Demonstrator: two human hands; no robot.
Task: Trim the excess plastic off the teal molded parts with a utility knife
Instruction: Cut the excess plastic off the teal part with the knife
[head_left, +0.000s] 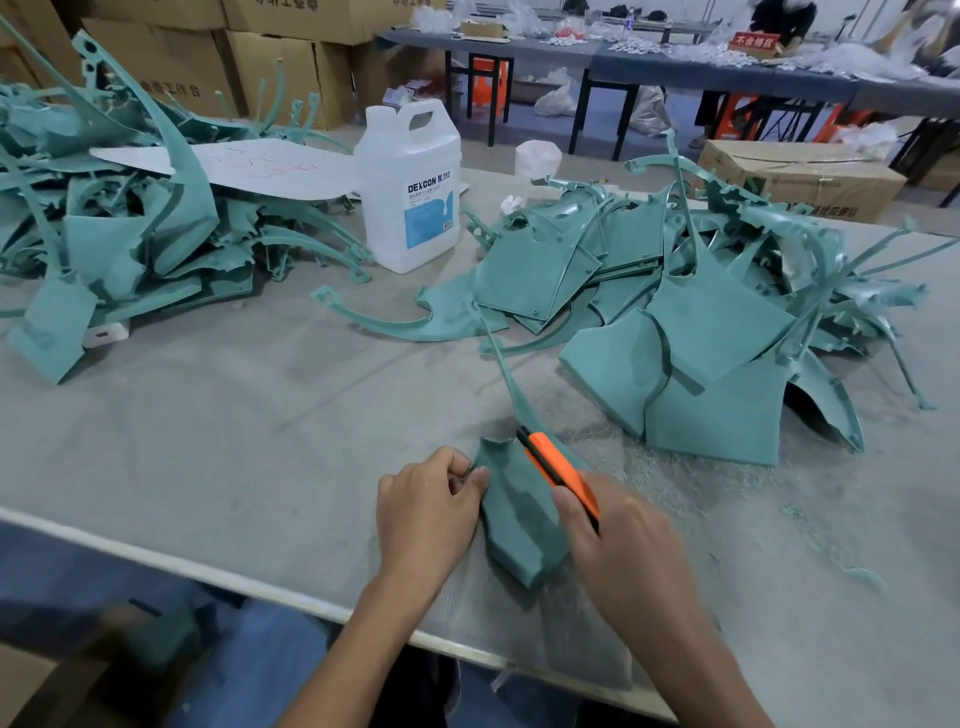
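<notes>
Tabletop (260, 441) bears teal part (519, 514), pinched by left hand (423, 512), beside right hand (623, 545) gripping knife (558, 462).

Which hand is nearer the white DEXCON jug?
Left. The left hand, pinching the teal part, lies almost straight in front of the jug; the right hand, gripping the orange knife, sits farther off to the right.

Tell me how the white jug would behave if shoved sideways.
The jug would probably slide rather than tip: it stands upright on a broad flat base. Its fill level is unclear, so weight is uncertain. The moulded handle on top should make lifting easy.
</notes>
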